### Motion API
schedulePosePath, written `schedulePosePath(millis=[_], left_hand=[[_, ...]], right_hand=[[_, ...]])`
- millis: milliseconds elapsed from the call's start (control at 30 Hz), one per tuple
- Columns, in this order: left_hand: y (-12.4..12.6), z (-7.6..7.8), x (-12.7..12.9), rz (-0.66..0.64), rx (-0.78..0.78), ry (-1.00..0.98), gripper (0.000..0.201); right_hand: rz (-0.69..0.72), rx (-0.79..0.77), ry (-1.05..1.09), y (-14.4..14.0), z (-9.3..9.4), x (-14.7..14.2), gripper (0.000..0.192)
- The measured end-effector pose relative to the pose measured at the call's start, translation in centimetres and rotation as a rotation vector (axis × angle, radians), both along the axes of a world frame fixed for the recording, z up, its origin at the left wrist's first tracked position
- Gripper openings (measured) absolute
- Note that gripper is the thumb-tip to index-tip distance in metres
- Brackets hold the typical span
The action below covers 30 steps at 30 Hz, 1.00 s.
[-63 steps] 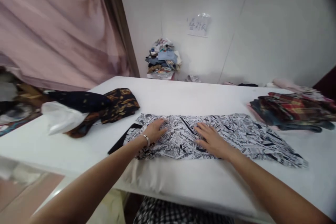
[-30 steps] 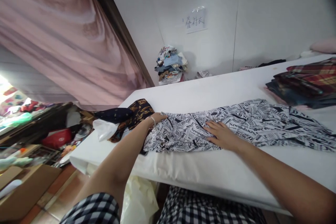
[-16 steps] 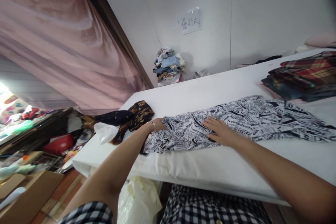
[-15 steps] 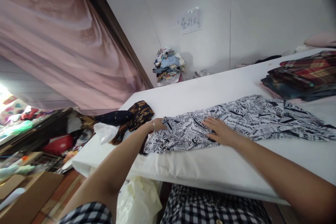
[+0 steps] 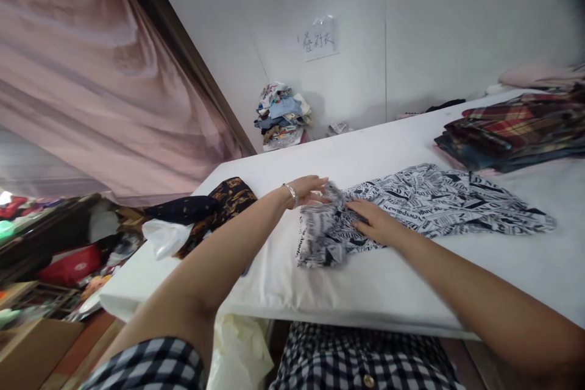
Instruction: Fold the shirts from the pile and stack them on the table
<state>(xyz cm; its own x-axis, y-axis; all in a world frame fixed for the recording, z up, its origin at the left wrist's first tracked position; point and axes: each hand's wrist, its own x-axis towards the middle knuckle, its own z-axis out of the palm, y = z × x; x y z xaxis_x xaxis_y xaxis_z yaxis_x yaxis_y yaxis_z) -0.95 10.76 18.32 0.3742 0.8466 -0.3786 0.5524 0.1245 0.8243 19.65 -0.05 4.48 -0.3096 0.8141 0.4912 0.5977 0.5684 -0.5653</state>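
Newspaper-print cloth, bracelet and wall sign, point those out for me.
Newspaper-print cloth (image 5: 427,201), head view: its printed middle.
Bracelet (image 5: 292,194), head view: its outer band.
Wall sign (image 5: 319,41), head view: its handwriting.

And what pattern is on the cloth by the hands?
The cloth has a black-and-white newspaper print, seen best in the head view.

And here's the long black-and-white newspaper-print cloth garment (image 5: 420,201), thin, matt and softly crinkled, against the smooth, pale sheen of the white bench (image 5: 361,149)! Bright, polished metal on that narrow silver-coloured bracelet (image 5: 291,196). Crumpled white plastic bag (image 5: 165,237), glossy and smooth-skinned; red-and-dark plaid folded cloth (image 5: 507,125), matt. What lustre on the draped pink curtain (image 5: 91,61) (almost satin, that one)! Low down, plain matt cardboard: the brown box (image 5: 43,350).
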Motion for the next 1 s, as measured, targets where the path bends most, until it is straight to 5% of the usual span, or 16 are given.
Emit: schedulePosePath(millis=[133, 300, 533, 700, 833, 1000], left_hand=[[-0.5, -1.5, 0.8, 0.047, 0.217, 0.065, 0.063], [-3.0, -4.0, -2.6, 0.118, 0.430, 0.238, 0.057], [-10.0, -8.9, -4.6, -0.103, 0.838, 0.403, 0.050], [-9.8, -10.2, -4.7, 0.189, 0.670, 0.309, 0.055], [-7.5, -9.9, -5.3, 0.441, 0.312, 0.115, 0.066], [-5.8, -9.4, -5.3, 0.447, 0.039, -0.058, 0.048]], right_hand=[[-0.065, 0.011, 0.071, 0.5, -0.5, 0.7, 0.047], [-0.146, 0.000, 0.044, 0.7, -0.7, 0.8, 0.038], [-0.238, 0.093, 0.099, 0.5, 0.8, 1.1, 0.028], [-0.110, 0.244, 0.051, -0.6, 1.7, 0.0, 0.034], [0.105, 0.071, -0.209, -1.3, 1.3, -1.6, 0.036], [0.119, -0.026, -0.305, -1.2, 0.5, -1.9, 0.034]])
